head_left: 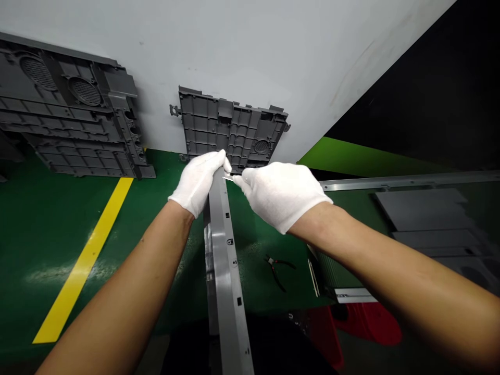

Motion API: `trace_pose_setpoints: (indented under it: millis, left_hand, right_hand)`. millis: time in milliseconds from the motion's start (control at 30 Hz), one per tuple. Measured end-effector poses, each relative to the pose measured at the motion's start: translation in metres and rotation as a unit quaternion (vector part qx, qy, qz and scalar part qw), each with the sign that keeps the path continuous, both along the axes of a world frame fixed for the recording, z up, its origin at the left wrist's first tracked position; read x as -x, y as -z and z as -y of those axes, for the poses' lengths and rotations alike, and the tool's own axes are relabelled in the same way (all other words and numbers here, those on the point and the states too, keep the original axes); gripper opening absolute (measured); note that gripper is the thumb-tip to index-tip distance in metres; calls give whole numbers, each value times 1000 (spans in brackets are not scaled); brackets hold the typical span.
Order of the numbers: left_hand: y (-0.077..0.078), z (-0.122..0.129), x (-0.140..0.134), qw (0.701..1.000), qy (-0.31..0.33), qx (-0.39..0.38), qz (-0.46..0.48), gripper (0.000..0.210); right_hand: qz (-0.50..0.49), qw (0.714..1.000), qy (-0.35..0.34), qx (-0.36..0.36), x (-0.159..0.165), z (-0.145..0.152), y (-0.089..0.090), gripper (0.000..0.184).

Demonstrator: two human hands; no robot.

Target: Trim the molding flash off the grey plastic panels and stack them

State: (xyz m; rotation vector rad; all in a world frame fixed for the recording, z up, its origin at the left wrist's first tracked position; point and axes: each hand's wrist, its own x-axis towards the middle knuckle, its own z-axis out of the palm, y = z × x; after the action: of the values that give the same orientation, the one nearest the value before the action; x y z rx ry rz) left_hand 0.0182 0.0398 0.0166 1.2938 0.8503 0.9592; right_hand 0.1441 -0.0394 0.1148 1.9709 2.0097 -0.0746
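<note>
A long grey plastic panel [225, 224], seen nearly edge-on with small slots along its side, stretches from the bottom of the head view up toward my hands. My left hand [199, 179], in a white glove, is closed around its far end. White-gloved too, my right hand [279, 192] pinches a thin, shiny blade-like tool [228, 178], mostly hidden in the fingers. Its tip lies at the panel's far corner, close to my left fingertips; whether it touches cannot be made out. Below my right hand, side cutters [276, 264] with dark handles lie on the green surface.
Grey moulded panels with round grilles lean against the white wall [250, 47]: one panel [230, 127] ahead, a larger panel [74, 109] at left. Yellow tape [88, 255] crosses the green floor. At right are a metal-edged conveyor [410, 180] and a red bin [326, 333].
</note>
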Motion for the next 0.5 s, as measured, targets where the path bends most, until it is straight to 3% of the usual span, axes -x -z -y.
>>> trace_pose_setpoints:
  millis: [500]
  left_hand:
    - [4, -2, -2, 999, 5, 24, 22, 33]
  right_hand:
    - [-59, 998, -4, -16, 0, 13, 0, 59]
